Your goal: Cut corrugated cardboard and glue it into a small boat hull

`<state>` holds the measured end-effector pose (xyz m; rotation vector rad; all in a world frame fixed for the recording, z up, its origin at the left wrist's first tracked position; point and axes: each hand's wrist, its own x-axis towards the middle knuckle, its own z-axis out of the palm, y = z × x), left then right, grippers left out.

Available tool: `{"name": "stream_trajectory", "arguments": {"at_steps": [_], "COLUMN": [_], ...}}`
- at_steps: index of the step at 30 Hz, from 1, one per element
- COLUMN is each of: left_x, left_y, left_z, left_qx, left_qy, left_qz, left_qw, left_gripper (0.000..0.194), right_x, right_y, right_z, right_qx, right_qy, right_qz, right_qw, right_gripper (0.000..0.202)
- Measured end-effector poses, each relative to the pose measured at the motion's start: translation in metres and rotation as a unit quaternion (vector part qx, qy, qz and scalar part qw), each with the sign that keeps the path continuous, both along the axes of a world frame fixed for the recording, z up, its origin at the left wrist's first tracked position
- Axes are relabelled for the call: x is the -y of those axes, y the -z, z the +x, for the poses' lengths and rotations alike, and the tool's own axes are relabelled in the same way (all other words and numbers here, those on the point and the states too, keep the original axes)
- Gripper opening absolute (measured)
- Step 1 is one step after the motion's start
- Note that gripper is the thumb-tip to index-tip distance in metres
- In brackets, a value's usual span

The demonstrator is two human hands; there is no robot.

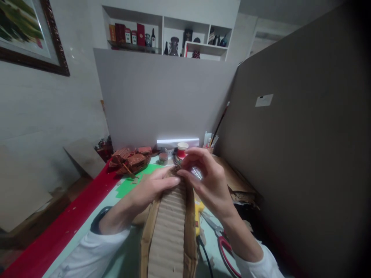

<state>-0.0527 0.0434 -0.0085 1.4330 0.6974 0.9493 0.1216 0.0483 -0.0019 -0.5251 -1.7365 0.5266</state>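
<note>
With the clock centred on the hands, I have a framed painting high on the wall at 10 o'clock. A red border strip runs along the table edge towards 8. Between 9 and 10 I see a cluster of reddish-brown craft models, and just beside it a bright green sheet at 9.

The left hand, with a dark band at its wrist, grasps the far end of the corrugated cardboard strip, thumb laid over the ribbed face. That strip, with raised brown edges, runs from between the hands down to 6 o'clock. Near 11 stands a small round jar; at 12, a red container with a white top shows just past the fingers.

The right hand has its thumb and forefinger curled close together at the strip's far end; I cannot tell whether they grip anything. At 5 a yellow tool, partly hidden by the cardboard, has a black cord near it. Red-handled scissors lie between 4 and 5. A long-handled brush leans at 1, and flat cardboard sheets lie at 3, next to the grey panel.
</note>
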Motion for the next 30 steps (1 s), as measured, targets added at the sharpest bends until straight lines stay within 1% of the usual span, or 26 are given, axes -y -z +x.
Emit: {"name": "stream_trajectory", "arguments": {"at_steps": [3, 6, 9, 11, 14, 15, 17, 20, 22, 23, 25, 27, 30], "left_x": [0.0, 0.002, 0.003, 0.003, 0.002, 0.003, 0.005, 0.009, 0.011, 0.011, 0.011, 0.01, 0.007], "left_y": [0.001, 0.0, 0.0, 0.0, -0.002, -0.003, -0.005, -0.007, -0.007, -0.007, -0.006, -0.004, -0.001], "left_z": [-0.001, 0.0, 0.002, 0.003, 0.002, 0.001, -0.001, -0.003, -0.004, -0.004, -0.004, -0.004, -0.002], "left_qx": [-0.01, -0.015, -0.031, -0.055, -0.08, -0.083, -0.079, -0.058, -0.049, -0.054, -0.069, -0.079, -0.072], "left_qy": [0.002, -0.01, -0.032, -0.04, -0.039, -0.035, -0.019, 0.015, 0.026, 0.022, 0.001, -0.02, -0.029], "left_qz": [-0.002, 0.001, 0.036, 0.065, 0.09, 0.098, 0.102, 0.066, 0.043, 0.041, 0.052, 0.064, 0.067], "left_qw": [1.0, 1.0, 0.998, 0.996, 0.992, 0.991, 0.991, 0.996, 0.998, 0.997, 0.996, 0.995, 0.995], "left_gripper": [0.038, 0.04, 0.044, 0.04, 0.032, 0.03, 0.028, 0.029, 0.028, 0.027, 0.025, 0.023, 0.023], "right_x": [0.001, 0.002, 0.003, 0.003, 0.002, 0.002, 0.002, 0.002, 0.004, 0.005, 0.007, 0.011, 0.015], "right_y": [-0.001, -0.003, -0.003, -0.003, -0.003, -0.004, -0.007, -0.012, -0.015, -0.016, -0.017, -0.017, -0.016], "right_z": [0.001, 0.002, 0.0, -0.003, -0.004, -0.003, 0.001, 0.008, 0.011, 0.012, 0.012, 0.009, 0.004], "right_qx": [-0.006, -0.006, 0.003, 0.006, 0.019, 0.021, 0.026, 0.058, 0.086, 0.099, 0.115, 0.121, 0.112], "right_qy": [-0.011, -0.013, -0.009, -0.004, 0.025, 0.028, 0.009, -0.031, -0.029, -0.023, -0.014, 0.006, 0.053], "right_qz": [0.004, -0.008, -0.018, -0.005, 0.009, -0.001, -0.045, -0.104, -0.114, -0.111, -0.094, -0.06, -0.008], "right_qw": [1.0, 1.0, 1.0, 1.0, 0.999, 0.999, 0.999, 0.992, 0.989, 0.989, 0.989, 0.991, 0.992], "right_gripper": [0.033, 0.03, 0.033, 0.036, 0.031, 0.028, 0.024, 0.008, 0.009, 0.011, 0.008, 0.004, 0.01]}}
